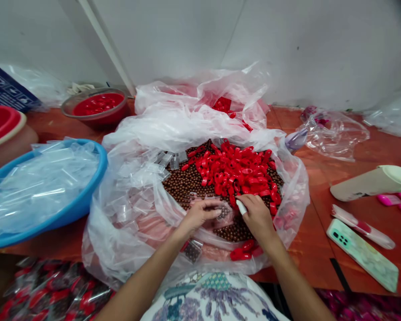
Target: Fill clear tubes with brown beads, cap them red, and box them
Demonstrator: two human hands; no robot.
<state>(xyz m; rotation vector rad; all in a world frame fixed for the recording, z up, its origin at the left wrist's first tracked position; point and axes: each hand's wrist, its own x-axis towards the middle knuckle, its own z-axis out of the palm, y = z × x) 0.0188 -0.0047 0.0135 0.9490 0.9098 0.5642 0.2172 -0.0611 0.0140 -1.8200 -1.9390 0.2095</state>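
Note:
My left hand pinches the edge of a small clear plastic bag, with brown beads showing through it. Opposite it, my right hand is closed, its fingertips against the red pieces; what they grip, if anything, is hidden. Something white, perhaps a finger cover, shows at its thumb. Both hands are over a large translucent plastic sack, spread open. Inside lie many round brown beads and a heap of glossy red plastic pieces. Small clear bags lie on the sack's left side.
A blue basin of clear bags stands left, with a bowl of red pieces behind it. On the right of the red-covered table lie a tumbler, a tube and a phone. Filled packets are below left.

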